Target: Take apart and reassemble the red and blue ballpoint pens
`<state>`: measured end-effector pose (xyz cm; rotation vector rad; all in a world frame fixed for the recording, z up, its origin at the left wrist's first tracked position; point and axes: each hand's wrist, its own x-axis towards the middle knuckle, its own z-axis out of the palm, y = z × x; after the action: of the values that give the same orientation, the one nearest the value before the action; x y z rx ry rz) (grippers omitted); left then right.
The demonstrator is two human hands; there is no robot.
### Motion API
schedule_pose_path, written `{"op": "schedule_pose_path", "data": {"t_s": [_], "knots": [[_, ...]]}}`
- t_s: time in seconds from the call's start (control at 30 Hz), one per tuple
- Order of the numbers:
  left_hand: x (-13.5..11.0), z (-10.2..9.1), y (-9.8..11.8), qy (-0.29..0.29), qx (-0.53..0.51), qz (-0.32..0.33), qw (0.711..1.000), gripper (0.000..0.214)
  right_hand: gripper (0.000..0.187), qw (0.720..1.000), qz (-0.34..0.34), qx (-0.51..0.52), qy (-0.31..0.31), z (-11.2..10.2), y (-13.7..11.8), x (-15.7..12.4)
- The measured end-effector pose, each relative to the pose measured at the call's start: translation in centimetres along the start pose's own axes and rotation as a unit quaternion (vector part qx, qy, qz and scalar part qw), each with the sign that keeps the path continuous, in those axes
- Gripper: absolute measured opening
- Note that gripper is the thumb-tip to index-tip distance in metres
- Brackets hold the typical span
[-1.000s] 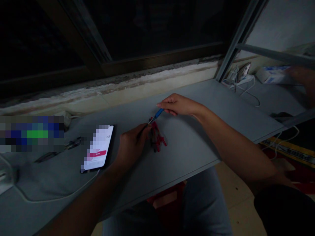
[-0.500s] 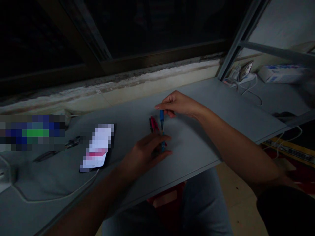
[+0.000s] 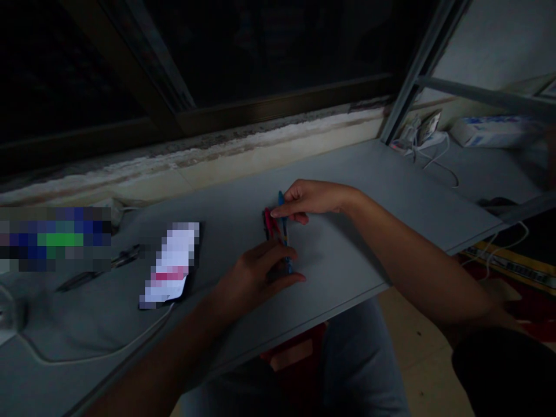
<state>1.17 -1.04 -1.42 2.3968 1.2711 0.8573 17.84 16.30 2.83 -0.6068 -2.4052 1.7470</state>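
A slim blue pen (image 3: 281, 198) runs between my hands, with a thin middle section and a small yellowish spot. Around its upper blue end, my right hand (image 3: 310, 200) is closed, thumb pointing left. My left hand (image 3: 264, 260) curls about the lower blue part, which shows between forefinger and thumb; its other fingers are hidden. Just left of the pen, a pink and dark slender item (image 3: 269, 222) lies close to my right thumb, its lower end covered by my left hand. Its kind is too dim to make out.
A phone (image 3: 171, 263) with a lit screen lies left on the grey desk (image 3: 347, 255), a white cable (image 3: 108, 353) beside it. Dark slender items (image 3: 99, 269) lie farther left. A metal post (image 3: 403, 87) rises behind right, near a box (image 3: 489, 132).
My right hand has moved down and slightly left along the pen, so its blue top now sticks up above the fingers. My left hand has barely moved.
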Motion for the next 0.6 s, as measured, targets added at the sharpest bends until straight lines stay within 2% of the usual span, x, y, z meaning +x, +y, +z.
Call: {"op": "schedule_pose_path", "data": {"t_s": [0.23, 0.6], "knots": [[-0.11, 0.18, -0.38, 0.018, 0.001, 0.001, 1.0, 0.015, 0.053, 0.998, 0.004, -0.001, -0.07, 0.59, 0.07, 0.35], [-0.11, 0.61, -0.24, 0.024, -0.005, -0.006, 1.0, 0.025, 0.053, 0.996, -0.016, -0.013, -0.087, 0.75, 0.18, 0.58]]}}
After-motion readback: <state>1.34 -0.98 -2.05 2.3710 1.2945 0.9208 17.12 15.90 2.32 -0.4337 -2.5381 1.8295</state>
